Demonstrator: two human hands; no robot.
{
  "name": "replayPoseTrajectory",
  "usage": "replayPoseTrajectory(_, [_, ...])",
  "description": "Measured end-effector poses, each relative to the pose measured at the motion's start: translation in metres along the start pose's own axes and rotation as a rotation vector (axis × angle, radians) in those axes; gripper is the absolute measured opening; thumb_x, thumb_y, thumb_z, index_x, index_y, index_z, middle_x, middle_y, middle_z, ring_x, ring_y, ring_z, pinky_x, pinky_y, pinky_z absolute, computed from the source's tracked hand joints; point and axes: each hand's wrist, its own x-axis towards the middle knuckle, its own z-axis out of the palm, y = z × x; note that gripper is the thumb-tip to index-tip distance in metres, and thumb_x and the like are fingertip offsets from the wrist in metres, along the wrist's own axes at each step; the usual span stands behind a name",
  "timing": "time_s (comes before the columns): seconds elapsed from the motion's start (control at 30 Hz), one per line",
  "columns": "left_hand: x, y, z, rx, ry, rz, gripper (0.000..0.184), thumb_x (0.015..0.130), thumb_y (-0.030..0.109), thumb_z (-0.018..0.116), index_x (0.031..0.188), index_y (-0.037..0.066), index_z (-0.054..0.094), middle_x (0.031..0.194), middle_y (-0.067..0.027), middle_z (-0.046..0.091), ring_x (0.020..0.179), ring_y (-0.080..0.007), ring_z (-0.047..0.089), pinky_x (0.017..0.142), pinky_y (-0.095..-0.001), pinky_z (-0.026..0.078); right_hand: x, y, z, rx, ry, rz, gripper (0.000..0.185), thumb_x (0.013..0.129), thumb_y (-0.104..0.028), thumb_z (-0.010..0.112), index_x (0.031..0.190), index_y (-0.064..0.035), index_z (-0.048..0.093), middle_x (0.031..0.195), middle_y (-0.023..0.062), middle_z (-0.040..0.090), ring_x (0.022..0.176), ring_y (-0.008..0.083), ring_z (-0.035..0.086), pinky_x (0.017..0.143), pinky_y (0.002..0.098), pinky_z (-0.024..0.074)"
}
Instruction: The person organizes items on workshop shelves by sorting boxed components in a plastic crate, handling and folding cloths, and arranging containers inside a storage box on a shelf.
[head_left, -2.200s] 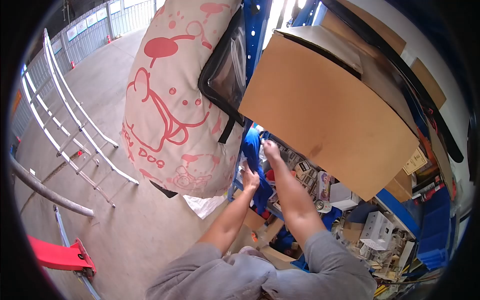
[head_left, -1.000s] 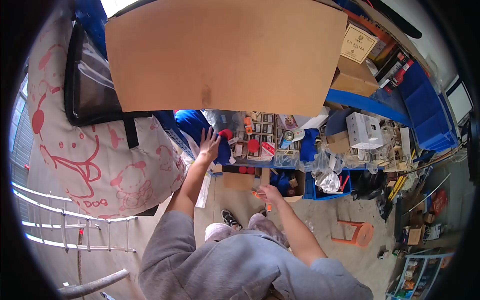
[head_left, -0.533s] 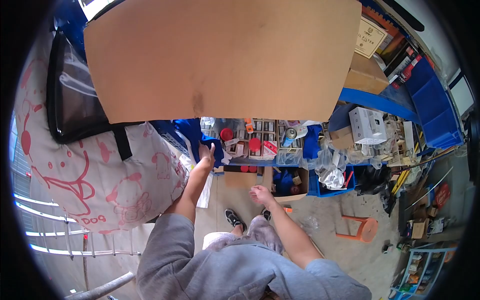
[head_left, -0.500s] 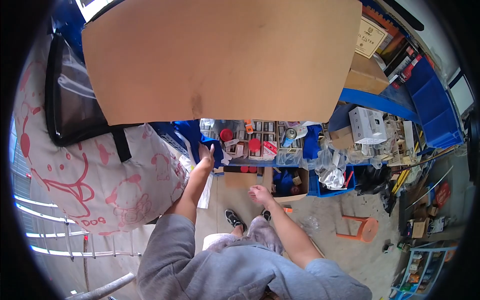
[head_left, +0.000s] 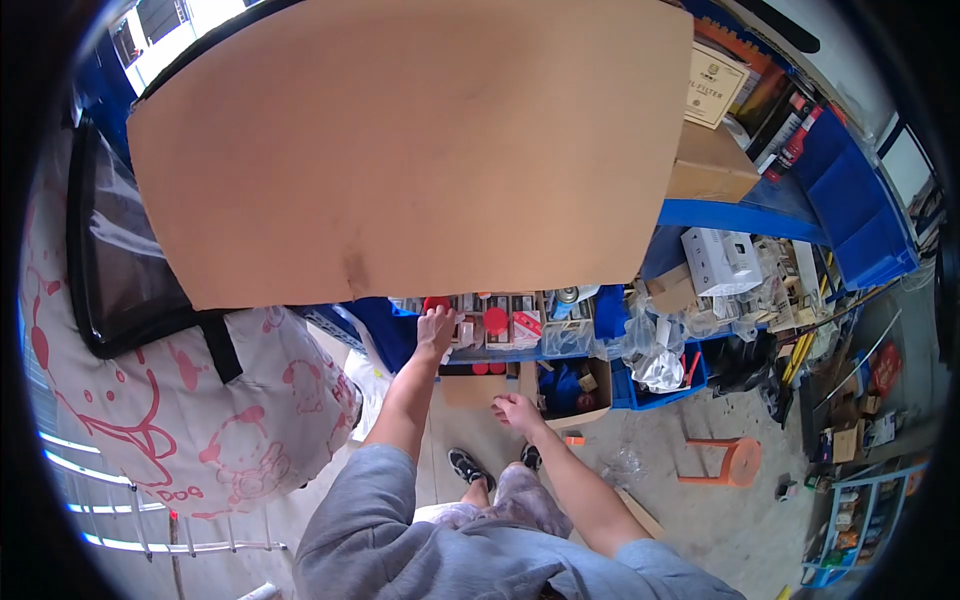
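Observation:
My left hand (head_left: 436, 330) is at the front of the shelf, below the large cardboard box (head_left: 420, 150). Its fingers are bent near a red round lid (head_left: 437, 303), and whether they grip anything is too small to tell. Blue cloth (head_left: 385, 332) hangs just left of that hand. My right hand (head_left: 514, 410) is lower, in front of an open carton (head_left: 575, 392), with its fingers curled together; nothing shows clearly in them. Small boxes, another red lid (head_left: 495, 320) and a spray can (head_left: 566, 297) stand on the shelf.
A padded cover with dog drawings (head_left: 240, 420) bulges at the left, above a metal ladder (head_left: 190, 547). A blue bin (head_left: 660, 385) with plastic bags is right of the carton. An orange stool (head_left: 740, 461) stands on the floor. A white box (head_left: 720, 262) sits on the shelf.
My left hand has moved from the blue cloth to the right, beside the red lid. The right hand no longer holds the orange item seen earlier. The view has turned from the padded cover towards the shelf.

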Motion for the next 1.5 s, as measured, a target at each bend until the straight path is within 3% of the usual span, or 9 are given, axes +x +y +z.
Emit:
replayPoseTrajectory(0.2, [-0.024,0.037,-0.047,-0.499,0.206,-0.179,0.028,0.087,0.032,0.071,0.098,0.007,0.068,0.097,-0.0121,0.067,0.093,-0.0378,0.067,0.081,-0.0456,0.055,0.019,0.017,-0.026,0.012,0.146,-0.113,0.032,0.101,-0.027,0.066,0.123,-0.0045,0.067,0.103,0.0054,0.074,0.088,0.0160,0.070,0.077,0.0316,0.0569])
replayPoseTrajectory(0.43, [-0.103,0.103,-0.113,-1.448,-0.459,-0.187,0.039,0.097,0.028,0.075,0.127,0.003,0.071,0.118,-0.0025,0.073,0.103,-0.0107,0.065,0.091,-0.0287,0.052,0.001,-0.033,-0.026,-0.123,0.266,-0.513,0.033,0.102,-0.025,0.067,0.128,-0.0043,0.065,0.105,0.0073,0.074,0.085,0.0144,0.072,0.073,0.0301,0.0588])
replayPoseTrajectory(0.63, [-0.057,0.103,-0.117,-1.526,-0.668,-0.297,0.054,0.093,0.032,0.077,0.137,0.003,0.064,0.111,-0.0060,0.073,0.103,-0.0153,0.067,0.092,-0.0311,0.053,-0.028,-0.052,-0.065,0.127,0.175,-0.267,0.027,0.098,-0.018,0.073,0.122,-0.0064,0.066,0.103,0.0032,0.072,0.086,0.0123,0.070,0.072,0.0278,0.0583])
replayPoseTrajectory(0.77, [0.031,0.097,-0.044,-0.706,0.129,-0.264,0.049,0.092,0.037,0.074,0.122,0.000,0.064,0.110,-0.0235,0.071,0.106,-0.0362,0.070,0.091,-0.0422,0.054,-0.023,-0.030,-0.099,0.314,0.238,-0.330,0.026,0.096,-0.015,0.074,0.118,-0.0029,0.068,0.100,0.0044,0.074,0.082,0.0109,0.070,0.072,0.0262,0.0560])
replayPoseTrajectory(0.97, [0.115,0.104,0.008,-0.492,0.161,-0.651,0.055,0.087,0.038,0.078,0.119,0.000,0.054,0.113,-0.0285,0.070,0.109,-0.0452,0.067,0.093,-0.0515,0.053,-0.038,0.009,-0.134,0.370,0.324,-0.326,0.028,0.096,-0.013,0.074,0.120,-0.0005,0.065,0.103,0.0039,0.072,0.085,0.0094,0.067,0.076,0.0257,0.0543])
replayPoseTrajectory(1.13, [0.120,0.090,0.030,-0.485,0.211,-0.672,0.053,0.085,0.035,0.080,0.115,-0.001,0.055,0.108,-0.0271,0.071,0.105,-0.0434,0.069,0.093,-0.0486,0.055,-0.062,0.043,-0.138,0.300,0.314,-0.277,0.030,0.098,-0.014,0.072,0.123,0.0003,0.063,0.109,0.0062,0.072,0.093,0.0126,0.068,0.080,0.0279,0.0560])
replayPoseTrajectory(1.23, [0.096,0.078,0.033,-1.026,0.343,-0.721,0.045,0.088,0.032,0.078,0.113,0.000,0.059,0.105,-0.0196,0.073,0.099,-0.0332,0.072,0.091,-0.0412,0.059,-0.060,0.053,-0.127,0.444,0.203,-0.244,0.032,0.100,-0.014,0.069,0.128,-0.0009,0.061,0.116,0.0060,0.070,0.100,0.0136,0.069,0.084,0.0292,0.0580])
replayPoseTrajectory(1.3, [0.053,0.084,-0.002,-2.295,-0.283,-0.658,0.034,0.094,0.028,0.072,0.114,0.002,0.063,0.106,-0.0131,0.073,0.095,-0.0225,0.072,0.088,-0.0335,0.060,-0.062,0.033,-0.121,0.527,0.137,-0.220,0.029,0.103,-0.015,0.064,0.128,-0.0020,0.060,0.118,0.0058,0.069,0.106,0.0141,0.067,0.091,0.0329,0.0584])
replayPoseTrajectory(1.5, [-0.050,0.154,-0.082,-2.383,-0.506,-0.559,0.030,0.099,0.019,0.064,0.126,0.004,0.060,0.110,-0.0122,0.072,0.092,-0.0208,0.072,0.085,-0.0325,0.062,-0.074,-0.037,-0.098,0.953,0.077,-0.405,0.022,0.105,-0.014,0.058,0.125,-0.0059,0.061,0.118,0.0028,0.067,0.111,0.0130,0.065,0.098,0.0376,0.0594])
